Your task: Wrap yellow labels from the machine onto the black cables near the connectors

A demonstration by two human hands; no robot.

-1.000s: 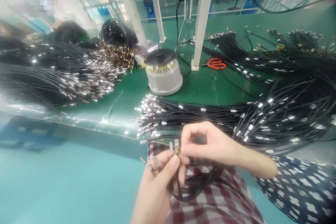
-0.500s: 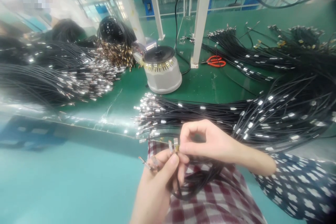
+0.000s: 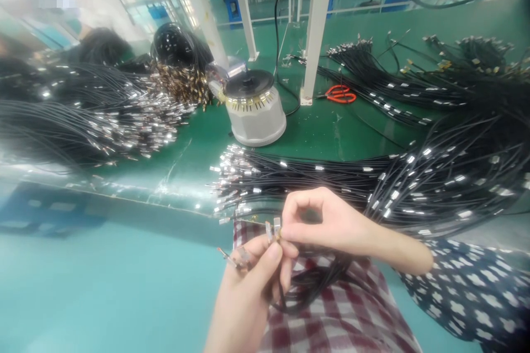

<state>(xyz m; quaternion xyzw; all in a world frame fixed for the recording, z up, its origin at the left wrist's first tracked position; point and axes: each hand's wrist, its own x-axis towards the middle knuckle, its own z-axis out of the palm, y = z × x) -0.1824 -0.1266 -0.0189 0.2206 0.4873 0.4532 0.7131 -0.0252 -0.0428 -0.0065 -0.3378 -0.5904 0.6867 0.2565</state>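
Observation:
My left hand [image 3: 244,292] is closed round a small bunch of black cables [image 3: 308,284] that loops down over my lap, with their metal tips [image 3: 271,229] sticking up past my thumb. My right hand [image 3: 331,226] pinches one of those tips between thumb and forefinger, touching the left hand. Both hands hover over red checked cloth [image 3: 331,320] just below the table's front edge. A big bundle of black cables with silver ferrules [image 3: 314,176] lies on the green table right behind my hands.
A white round machine with a black top [image 3: 254,107] stands mid-table. Red scissors [image 3: 342,94] lie by a white post [image 3: 317,27]. More cable piles lie at the left [image 3: 95,116] and far right [image 3: 455,71]. Teal floor lies at the lower left.
Both hands keep the same grip. The view has shifted slightly; nothing else has moved.

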